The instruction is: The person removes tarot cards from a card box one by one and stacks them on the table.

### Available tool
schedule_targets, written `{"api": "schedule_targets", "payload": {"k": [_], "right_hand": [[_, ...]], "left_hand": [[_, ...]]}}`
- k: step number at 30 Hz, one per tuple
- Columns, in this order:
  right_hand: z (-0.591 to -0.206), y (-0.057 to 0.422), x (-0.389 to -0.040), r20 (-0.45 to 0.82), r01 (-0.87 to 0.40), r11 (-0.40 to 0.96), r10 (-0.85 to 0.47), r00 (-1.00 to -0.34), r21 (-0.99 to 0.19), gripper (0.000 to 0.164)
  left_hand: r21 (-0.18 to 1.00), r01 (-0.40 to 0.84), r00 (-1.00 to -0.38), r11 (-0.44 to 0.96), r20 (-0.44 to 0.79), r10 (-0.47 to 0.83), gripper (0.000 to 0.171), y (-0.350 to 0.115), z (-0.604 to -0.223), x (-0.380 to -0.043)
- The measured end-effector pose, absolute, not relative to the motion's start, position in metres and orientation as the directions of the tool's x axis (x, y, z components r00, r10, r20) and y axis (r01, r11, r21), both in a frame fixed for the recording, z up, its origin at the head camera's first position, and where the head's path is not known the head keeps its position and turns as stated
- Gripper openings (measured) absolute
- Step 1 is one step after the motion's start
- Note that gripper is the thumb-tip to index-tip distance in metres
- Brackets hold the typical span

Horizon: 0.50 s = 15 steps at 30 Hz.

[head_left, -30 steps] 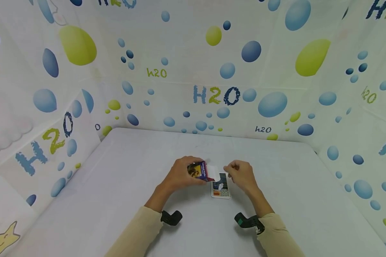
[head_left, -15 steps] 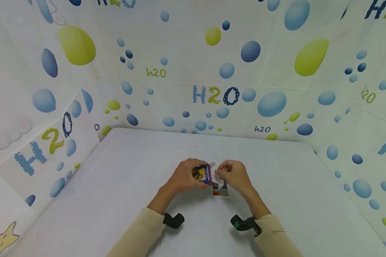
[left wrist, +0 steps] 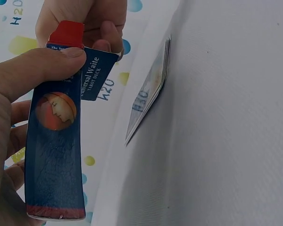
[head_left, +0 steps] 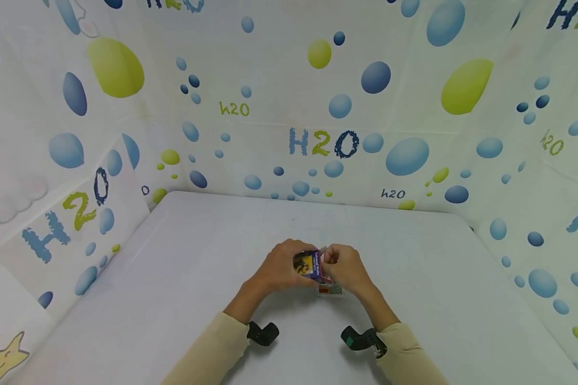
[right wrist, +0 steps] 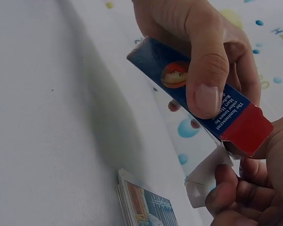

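Note:
My left hand (head_left: 281,266) grips a blue and red tarot deck box (head_left: 309,264) above the table, its thumb along one narrow side. In the left wrist view the printed lid flap (left wrist: 98,70) hangs open. A red side flap (right wrist: 247,129) sticks out beside the opening. My right hand (head_left: 345,266) is at that open end with fingers bent. One digit reaches behind the red flap, and a fingertip overlaps the lid's white inner face (right wrist: 205,176); I cannot tell whether it pinches anything there. Below the box lies a stack of tarot cards (right wrist: 148,207), partly hidden in the head view.
A white cloth covers the table (head_left: 197,299). Behind it hangs a white sheet (head_left: 270,64) printed with blue and green drops and H2O lettering. Black wrist cameras (head_left: 264,333) sit near both sleeves.
My right hand has moved left to the box's open end, where it was apart from it one second ago. The left hand and box have shifted slightly right, covering more of the cards.

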State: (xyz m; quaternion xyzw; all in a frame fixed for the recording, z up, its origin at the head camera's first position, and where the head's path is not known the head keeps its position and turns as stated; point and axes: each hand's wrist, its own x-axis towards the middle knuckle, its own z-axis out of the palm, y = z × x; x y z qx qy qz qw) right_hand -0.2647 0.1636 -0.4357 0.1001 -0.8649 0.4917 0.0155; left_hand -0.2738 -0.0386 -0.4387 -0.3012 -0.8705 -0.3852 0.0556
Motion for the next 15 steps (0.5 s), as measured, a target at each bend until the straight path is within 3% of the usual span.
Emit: {"api": "schedule_targets", "payload": {"k": [15], "right_hand": [[-0.4377,0.1655,-0.2665,0.138,-0.199,0.426,-0.17,-0.976,-0.882,0.013]], "left_hand": [[0.658,0.537,-0.834,0.528,0.322,0.447,0.068,-0.0443,-0.4406,-0.2747]]}}
